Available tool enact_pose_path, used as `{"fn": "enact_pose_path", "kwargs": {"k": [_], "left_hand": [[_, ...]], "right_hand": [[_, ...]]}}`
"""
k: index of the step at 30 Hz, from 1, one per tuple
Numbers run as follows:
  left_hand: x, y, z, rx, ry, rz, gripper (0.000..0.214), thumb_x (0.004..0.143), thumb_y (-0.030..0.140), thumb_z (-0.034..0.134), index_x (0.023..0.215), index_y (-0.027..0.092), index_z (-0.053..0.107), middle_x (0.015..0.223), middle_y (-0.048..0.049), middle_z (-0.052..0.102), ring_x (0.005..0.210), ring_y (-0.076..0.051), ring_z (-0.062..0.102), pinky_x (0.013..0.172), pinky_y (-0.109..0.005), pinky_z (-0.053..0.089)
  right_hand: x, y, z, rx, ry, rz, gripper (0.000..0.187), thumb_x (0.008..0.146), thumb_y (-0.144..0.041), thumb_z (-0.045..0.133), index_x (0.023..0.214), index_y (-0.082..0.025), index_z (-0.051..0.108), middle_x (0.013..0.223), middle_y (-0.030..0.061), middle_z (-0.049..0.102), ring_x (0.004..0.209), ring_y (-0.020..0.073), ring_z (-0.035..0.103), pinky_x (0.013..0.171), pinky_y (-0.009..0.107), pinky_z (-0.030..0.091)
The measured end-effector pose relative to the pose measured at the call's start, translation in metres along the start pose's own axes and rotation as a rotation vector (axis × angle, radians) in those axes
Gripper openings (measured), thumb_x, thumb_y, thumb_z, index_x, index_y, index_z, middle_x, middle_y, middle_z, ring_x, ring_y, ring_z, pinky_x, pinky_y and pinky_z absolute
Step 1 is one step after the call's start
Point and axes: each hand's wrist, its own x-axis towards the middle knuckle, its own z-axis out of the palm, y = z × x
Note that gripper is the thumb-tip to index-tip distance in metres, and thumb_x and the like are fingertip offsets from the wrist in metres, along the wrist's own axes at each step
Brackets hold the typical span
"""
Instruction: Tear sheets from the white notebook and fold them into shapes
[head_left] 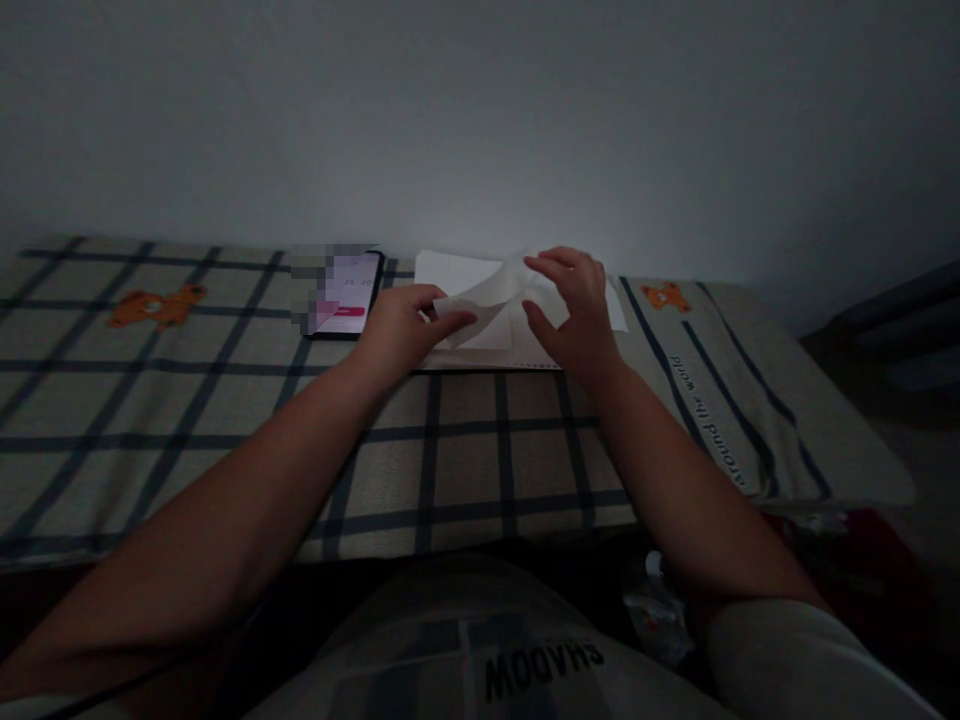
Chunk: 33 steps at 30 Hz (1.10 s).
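A thin sheet of white paper (484, 302) is raised and curled between my two hands. My left hand (401, 325) pinches its left edge between thumb and fingers. My right hand (574, 310) is at the far right side of the sheet, thumb and fingers spread apart, with the fingertips close to its edge; whether they touch it I cannot tell. Underneath lie more white papers (446, 268) and what looks like a notepad (536, 350) with a dotted line along its near edge. Just left of my left hand lies a phone (352, 295) with its screen lit.
A checked tablecloth (465, 450) with bear prints covers the table, which stands against a pale wall (480, 120). Below the table's front edge, at right, are a clear plastic bottle or bag (656, 610) and a red object (877, 570). Dark folded fabric (892, 320) is at far right.
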Motion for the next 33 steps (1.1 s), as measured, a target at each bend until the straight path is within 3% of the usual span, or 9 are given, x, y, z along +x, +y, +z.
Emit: {"fn": "enact_pose_path", "kwargs": {"k": [2,6,11,17,24,28,31,33], "left_hand": [[0.0,-0.001,0.0,-0.015,0.001,0.013,0.024,0.074,0.038,0.079,0.07,0.018,0.067,0.062,0.0021,0.057,0.062,-0.014,0.052,0.058,-0.026,0.036],[0.001,-0.001,0.0,-0.046,0.045,0.032,0.031,0.077,0.039,0.076,0.062,0.018,0.06,0.059,0.0026,0.053,0.06,-0.012,0.048,0.056,-0.025,0.035],[0.004,-0.003,-0.001,-0.174,0.145,-0.097,0.035,0.09,0.04,0.061,0.062,0.019,0.056,0.053,0.0029,0.049,0.053,-0.011,0.046,0.052,-0.024,0.035],[0.015,-0.022,0.005,-0.302,0.245,-0.268,0.012,0.082,0.027,0.068,0.09,0.02,0.062,0.059,0.005,0.053,0.049,-0.011,0.049,0.048,-0.023,0.04],[0.016,-0.042,0.012,-0.001,0.193,-0.078,0.045,0.079,0.026,0.071,0.123,0.022,0.062,0.084,-0.0002,0.064,0.072,-0.015,0.062,0.069,-0.029,0.053],[0.011,-0.042,0.012,0.252,0.16,0.124,0.058,0.075,0.02,0.074,0.131,0.02,0.06,0.126,-0.0105,0.061,0.113,-0.025,0.06,0.099,-0.04,0.05],[0.01,-0.04,0.009,0.416,0.134,0.24,0.046,0.077,0.022,0.073,0.123,0.023,0.067,0.142,-0.0102,0.055,0.129,-0.03,0.05,0.11,-0.048,0.041],[0.011,-0.038,0.007,0.473,0.01,0.335,0.028,0.084,0.022,0.066,0.111,0.023,0.073,0.131,-0.0071,0.065,0.122,-0.029,0.055,0.107,-0.048,0.043]], "right_hand": [[-0.001,-0.006,0.0,-0.061,-0.042,-0.041,0.038,0.093,-0.037,0.055,0.131,-0.031,0.058,0.134,0.0097,0.057,0.127,0.0326,0.048,0.104,0.055,0.038],[-0.001,-0.007,-0.001,-0.144,-0.092,-0.015,0.014,0.095,-0.034,0.058,0.102,-0.029,0.068,0.116,0.0058,0.066,0.118,0.0304,0.052,0.102,0.054,0.035],[0.001,-0.004,-0.007,-0.069,-0.162,-0.065,0.012,0.094,-0.032,0.06,0.088,-0.026,0.068,0.101,0.0047,0.07,0.106,0.027,0.058,0.098,0.049,0.037],[0.002,-0.009,-0.013,0.156,-0.295,-0.176,0.008,0.086,-0.024,0.065,0.079,-0.023,0.069,0.102,0.005,0.074,0.102,0.0242,0.064,0.096,0.044,0.041],[-0.001,-0.015,-0.005,0.327,-0.535,-0.204,0.006,0.081,-0.019,0.067,0.08,-0.022,0.072,0.107,0.0048,0.077,0.108,0.0223,0.068,0.099,0.038,0.048],[-0.002,-0.022,-0.005,0.293,-0.639,-0.105,0.013,0.08,-0.018,0.065,0.089,-0.021,0.075,0.098,0.004,0.078,0.095,0.0209,0.072,0.094,0.036,0.052],[-0.001,-0.026,-0.01,0.302,-0.68,-0.055,0.022,0.08,-0.017,0.062,0.096,-0.022,0.076,0.101,0.0023,0.079,0.097,0.0203,0.073,0.093,0.034,0.053],[-0.001,-0.026,-0.013,0.324,-0.698,-0.04,0.024,0.079,-0.014,0.061,0.094,-0.022,0.077,0.11,0.0025,0.078,0.105,0.0211,0.072,0.097,0.034,0.053]]}}
